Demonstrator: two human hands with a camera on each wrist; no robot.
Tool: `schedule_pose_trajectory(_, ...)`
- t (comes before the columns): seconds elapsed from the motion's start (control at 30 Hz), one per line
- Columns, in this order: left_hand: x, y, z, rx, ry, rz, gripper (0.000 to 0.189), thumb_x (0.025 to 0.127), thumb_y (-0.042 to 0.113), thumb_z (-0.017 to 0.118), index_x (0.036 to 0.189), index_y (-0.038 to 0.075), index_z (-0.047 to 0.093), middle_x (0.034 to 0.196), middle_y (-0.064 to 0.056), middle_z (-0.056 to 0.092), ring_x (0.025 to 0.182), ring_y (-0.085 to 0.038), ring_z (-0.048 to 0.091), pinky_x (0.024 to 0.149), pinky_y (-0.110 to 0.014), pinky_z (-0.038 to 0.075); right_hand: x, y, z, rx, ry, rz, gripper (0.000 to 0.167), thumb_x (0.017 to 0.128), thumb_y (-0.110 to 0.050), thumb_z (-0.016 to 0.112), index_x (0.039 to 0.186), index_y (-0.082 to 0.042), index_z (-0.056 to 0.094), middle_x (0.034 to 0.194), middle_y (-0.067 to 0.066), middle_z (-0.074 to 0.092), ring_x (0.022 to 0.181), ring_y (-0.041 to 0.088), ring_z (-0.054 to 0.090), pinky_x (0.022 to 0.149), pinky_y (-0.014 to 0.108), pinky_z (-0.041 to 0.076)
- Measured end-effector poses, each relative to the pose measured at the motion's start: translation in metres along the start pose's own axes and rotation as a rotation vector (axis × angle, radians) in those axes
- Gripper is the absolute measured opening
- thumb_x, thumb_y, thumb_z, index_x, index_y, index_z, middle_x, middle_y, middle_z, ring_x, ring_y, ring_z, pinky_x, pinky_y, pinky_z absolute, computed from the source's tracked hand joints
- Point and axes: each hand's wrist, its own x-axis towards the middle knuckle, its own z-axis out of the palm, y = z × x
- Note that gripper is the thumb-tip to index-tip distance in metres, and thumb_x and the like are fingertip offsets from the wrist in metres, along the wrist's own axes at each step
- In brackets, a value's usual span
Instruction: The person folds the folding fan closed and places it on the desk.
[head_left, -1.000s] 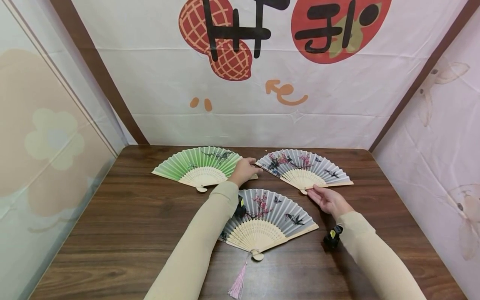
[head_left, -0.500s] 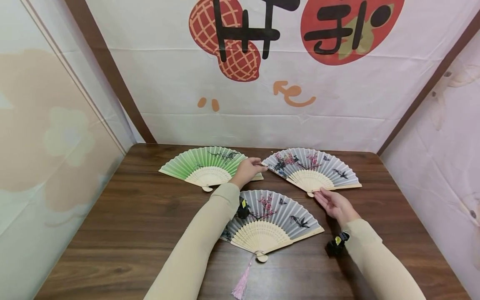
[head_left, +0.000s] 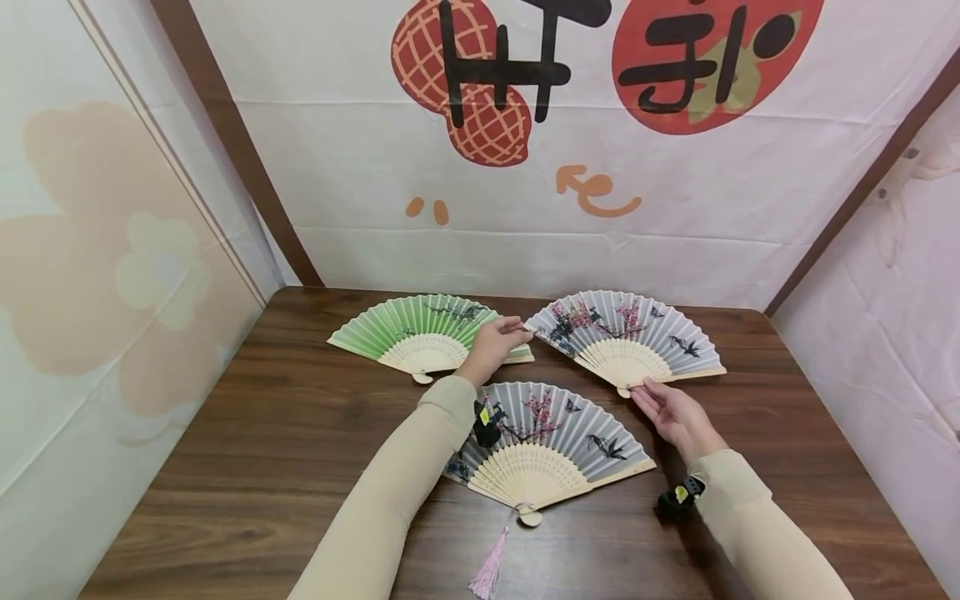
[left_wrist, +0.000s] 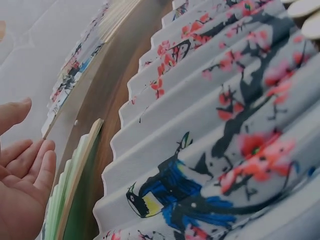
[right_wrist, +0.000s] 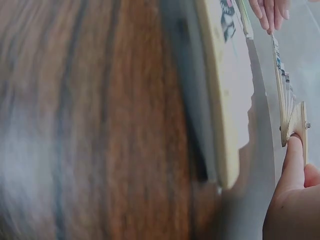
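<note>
Three spread folding fans are in the head view: a green one [head_left: 405, 329] at back left, a grey flowered one [head_left: 615, 317] at back right, and a grey one [head_left: 551, 425] in front with a pink tassel [head_left: 490, 567]. My right hand [head_left: 678, 417] pinches the back right fan near its pivot, thumb above and fingers below. With fairly straight fingers, my left hand [head_left: 495, 346] touches that fan's left corner; its thumb stands apart in the left wrist view. The left forearm covers the front fan's left part, and the left hand hides some of the green fan.
The fans are on or over a brown wooden table [head_left: 300, 467]. Behind it hangs a white printed cloth [head_left: 480, 250], with further cloth walls at left and right. Each wrist wears a small black camera.
The back right fan has tilted up slightly at its top edge, now overlapping the table's back edge more. Both hands stay at it. The whole head view has shifted a little.
</note>
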Motion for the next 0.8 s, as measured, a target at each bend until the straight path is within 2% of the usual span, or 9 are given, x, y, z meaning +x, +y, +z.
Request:
schedule_pose_trajectory(0.2, -0.003, 0.0, -0.003, -0.069, 0.029, 0.019, 0.054, 0.096, 0.018, 0.068, 0.143, -0.001, 0.05, 0.138, -0.016, 0.061, 0.131, -0.028, 0.056, 0.112, -0.038, 0.049, -0.003, 0.004, 0.005, -0.005, -0.018, -0.025, 0.037, 0.104, -0.004, 0.042, 0.075, -0.005, 0.066, 0.072, 0.009, 0.073, 0.071, 0.015, 0.073, 0.075, 0.023, 0.063)
schedule_pose_trajectory(0.57, -0.006, 0.004, 0.0, -0.166, 0.1, 0.012, 0.049, 0.096, 0.014, 0.067, 0.14, -0.001, 0.053, 0.137, -0.017, 0.061, 0.129, -0.028, 0.058, 0.111, -0.037, 0.05, -0.012, 0.007, 0.013, -0.008, -0.03, -0.053, 0.039, 0.104, -0.005, 0.042, 0.074, -0.005, 0.067, 0.072, 0.008, 0.074, 0.071, 0.014, 0.073, 0.073, 0.023, 0.063)
schedule_pose_trajectory(0.67, -0.007, 0.004, 0.002, -0.163, 0.134, 0.003, 0.046, 0.094, 0.014, 0.069, 0.137, 0.002, 0.057, 0.134, -0.017, 0.063, 0.126, -0.027, 0.059, 0.109, -0.036, 0.051, -0.012, 0.009, 0.015, -0.015, -0.038, -0.059, 0.038, 0.104, -0.005, 0.042, 0.075, -0.006, 0.067, 0.073, 0.007, 0.074, 0.072, 0.014, 0.073, 0.075, 0.023, 0.063)
schedule_pose_trajectory(0.8, -0.009, 0.005, 0.007, -0.204, 0.16, -0.027, 0.045, 0.093, 0.013, 0.07, 0.136, 0.005, 0.06, 0.133, -0.016, 0.065, 0.125, -0.027, 0.06, 0.108, -0.036, 0.052, -0.015, 0.011, 0.018, -0.032, -0.036, -0.062, 0.038, 0.104, -0.004, 0.042, 0.075, -0.007, 0.068, 0.073, 0.007, 0.073, 0.072, 0.013, 0.073, 0.075, 0.022, 0.063)
